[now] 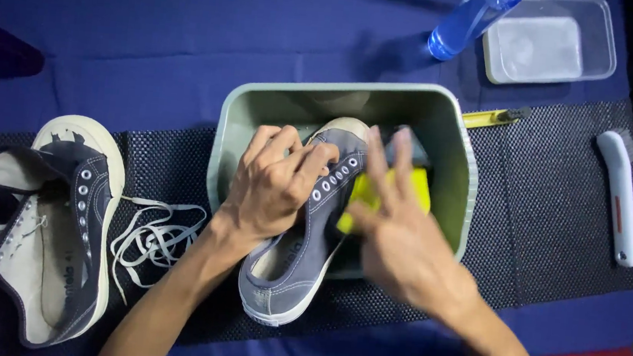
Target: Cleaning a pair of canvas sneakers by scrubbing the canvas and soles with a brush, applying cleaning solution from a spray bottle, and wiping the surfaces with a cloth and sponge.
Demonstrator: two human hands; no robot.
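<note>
- Landmark first: I place everything against the pale green plastic basin (pixel 457 137) in the middle of the blue-covered tabletop (pixel 153 41).
- Far left of the basin, a grey canvas sneaker with its laces pulled out (pixel 53 227) lies opened up on the black mesh mat (pixel 552 191), and its loose white laces (pixel 155 236) trail between it and the basin. I judge those laces could snag my left forearm and be dragged along if the elbow swings out.
- At the basin's left wall, my left hand (pixel 273 189) is clamped, fingers curled, on the eyelet side of the second grey canvas sneaker (pixel 302 253). Its toe sits inside the basin and its heel hangs over the near rim onto the mat. Tilted like that, it could slip out, or lever the basin toward me, if I press hard.
- Inside the basin just right of that shoe, my right hand (pixel 399 239) is blurred, fingers spread flat on a yellow sponge (pixel 395 192); I cannot tell whether the grip is closed on it. A loose hold could let the sponge skid off.
- Behind the basin's right corner stand a blue spray bottle (pixel 471 20) and a clear plastic lidded tray (pixel 553 42); a wide stroke might knock the bottle.
- Right of the basin lie a yellow utility knife (pixel 493 117) and a white-handled brush (pixel 620 197), apart from my hands.
</note>
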